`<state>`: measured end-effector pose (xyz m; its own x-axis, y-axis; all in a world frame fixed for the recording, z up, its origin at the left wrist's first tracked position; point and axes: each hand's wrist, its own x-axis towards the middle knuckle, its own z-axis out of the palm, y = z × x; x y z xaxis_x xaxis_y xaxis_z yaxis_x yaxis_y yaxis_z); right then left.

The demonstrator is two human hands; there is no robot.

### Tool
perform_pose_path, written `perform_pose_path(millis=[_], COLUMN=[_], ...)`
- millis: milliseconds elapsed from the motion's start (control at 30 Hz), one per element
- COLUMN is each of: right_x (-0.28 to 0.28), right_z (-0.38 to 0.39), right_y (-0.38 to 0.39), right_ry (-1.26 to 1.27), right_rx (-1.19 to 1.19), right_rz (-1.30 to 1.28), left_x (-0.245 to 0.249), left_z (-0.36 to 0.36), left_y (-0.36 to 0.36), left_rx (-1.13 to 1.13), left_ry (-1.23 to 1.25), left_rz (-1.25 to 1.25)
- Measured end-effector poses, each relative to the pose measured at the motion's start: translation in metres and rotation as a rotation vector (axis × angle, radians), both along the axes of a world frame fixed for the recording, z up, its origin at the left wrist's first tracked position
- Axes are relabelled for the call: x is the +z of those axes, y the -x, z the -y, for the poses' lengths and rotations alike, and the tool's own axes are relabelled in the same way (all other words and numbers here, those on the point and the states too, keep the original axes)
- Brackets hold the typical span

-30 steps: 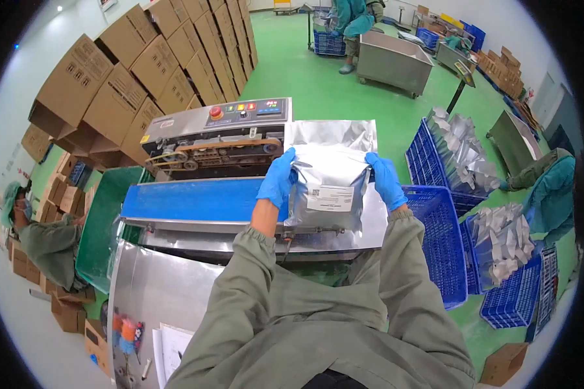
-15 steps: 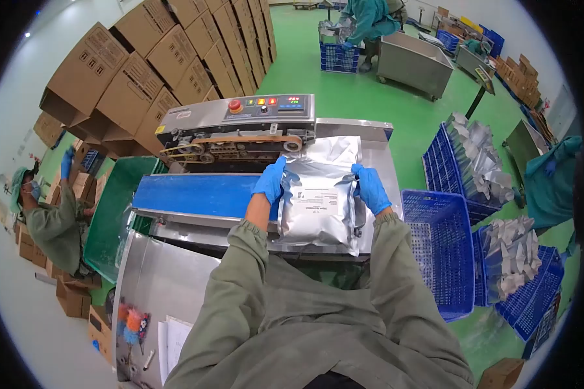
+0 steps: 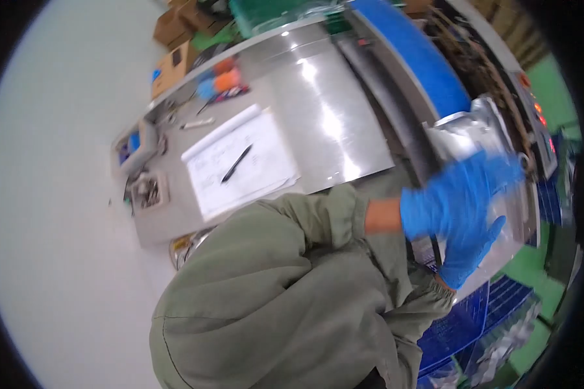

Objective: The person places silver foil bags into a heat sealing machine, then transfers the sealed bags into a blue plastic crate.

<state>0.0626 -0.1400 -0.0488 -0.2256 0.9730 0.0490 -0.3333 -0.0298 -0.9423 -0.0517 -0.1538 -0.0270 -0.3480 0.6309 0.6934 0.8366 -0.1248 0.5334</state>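
A silver foil pouch (image 3: 457,139) lies at the sealing machine, next to the end of its blue conveyor belt (image 3: 415,48). My left hand (image 3: 451,198), in a blue glove, is close in front of the pouch, its outstretched fingers smeared by motion. Just below, overlapped by the left, my gloved right hand (image 3: 470,253) has a finger or thumb stretched out over the metal surface (image 3: 509,233). Nothing shows in either hand.
A steel table (image 3: 331,117) holds papers (image 3: 230,162) with a black pen (image 3: 237,163), a marker (image 3: 197,123), colourful fluffy items (image 3: 224,81) and small trays (image 3: 150,190). A blue crate (image 3: 457,330) stands near my right arm. The machine's lit panel (image 3: 540,113) is beyond.
The view has swung toward the table on the left and tilted. Both hands have let go of the pouch's sides and come together, the left crossing over the right.
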Motion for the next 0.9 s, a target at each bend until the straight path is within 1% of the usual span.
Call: perform_pose_path(millis=[33,67,100,167,200,267,300,333,367,400,433,467,500,533,567,600,633,667,700,733,767,800,833,867,900], right_x=[-0.004,-0.008,-0.012,-0.014,-0.007,0.008,0.018,0.018,0.003,-0.025,-0.028,-0.06,-0.088,-0.093,-0.098,-0.108,-0.119,-0.129,-0.138,-0.143,-0.147,-0.149,-0.151,-0.148,-0.145], right_z=[0.009,0.017,0.013,0.027,0.032,0.041,0.066,0.077,0.094,0.108,0.133,0.152,0.173,0.191,0.209,0.223,0.233,0.238,0.237,0.233,0.226,0.217,0.209,0.202,0.201], right_y=[0.008,0.016,0.002,-0.006,0.004,0.021,0.04,0.059,0.072,0.086,0.097,0.109,0.119,0.128,0.134,0.138,0.145,0.15,0.15,0.148,0.148,0.146,0.14,0.133,0.128], right_ry=[-0.171,-0.34,-0.232,-0.131,-0.007,0.276,0.013,-0.013,-0.13,-0.422,-0.468,-0.725,-0.922,-1.111,-1.295,-1.296,-1.379,-1.458,-1.468,-1.481,-1.479,-1.47,-1.472,-1.461,-1.448], right_rx=[-0.047,-0.098,0.133,0.379,0.612,1.048,0.702,0.74,0.797,0.824,0.958,0.988,0.999,1.014,1.034,1.027,1.001,0.964,0.916,0.903,0.892,0.878,0.868,0.968,1.065], right_rz=[-0.008,-0.019,-0.01,0.007,-0.154,-0.476,0.108,0.396,0.523,0.616,0.666,0.606,0.563,0.586,0.608,0.617,0.707,0.802,0.825,0.84,0.82,0.805,0.826,0.831,0.823], left_x=[-0.012,0.0,0.002,0.012,0.01,-0.053,-0.075,-0.085,-0.093,-0.115,-0.131,-0.143,-0.135,-0.129,-0.146,-0.17,-0.186,-0.175,-0.162,-0.143,-0.127,-0.121,-0.118,-0.118,-0.119], left_z=[0.013,0.039,0.067,0.144,0.175,0.249,0.296,0.349,0.398,0.451,0.477,0.491,0.487,0.481,0.479,0.475,0.469,0.457,0.448,0.44,0.436,0.432,0.428,0.425,0.423], left_y=[-0.026,-0.027,-0.013,0.019,0.038,0.078,0.105,0.118,0.129,0.134,0.129,0.118,0.106,0.095,0.084,0.076,0.071,0.066,0.058,0.051,0.051,0.055,0.061,0.068,0.08], left_rx=[0.044,0.068,-0.019,0.048,0.2,0.508,0.747,0.977,1.243,1.38,1.5,1.617,1.45,1.252,1.243,1.296,1.337,1.321,1.255,1.184,1.153,1.134,1.105,1.061,0.963], left_ry=[-0.066,-0.045,0.206,0.47,0.485,0.1,0.134,0.195,0.317,0.509,0.552,0.599,0.537,0.467,0.469,0.457,0.426,0.408,0.516,0.626,0.705,0.696,0.549,0.394,0.45], left_rz=[-0.006,-0.008,0.024,0.104,0.146,0.389,0.49,0.215,0.208,0.185,0.206,0.233,0.596,0.943,0.95,0.732,0.512,0.511,0.644,0.779,0.845,0.845,0.496,0.157,0.09])
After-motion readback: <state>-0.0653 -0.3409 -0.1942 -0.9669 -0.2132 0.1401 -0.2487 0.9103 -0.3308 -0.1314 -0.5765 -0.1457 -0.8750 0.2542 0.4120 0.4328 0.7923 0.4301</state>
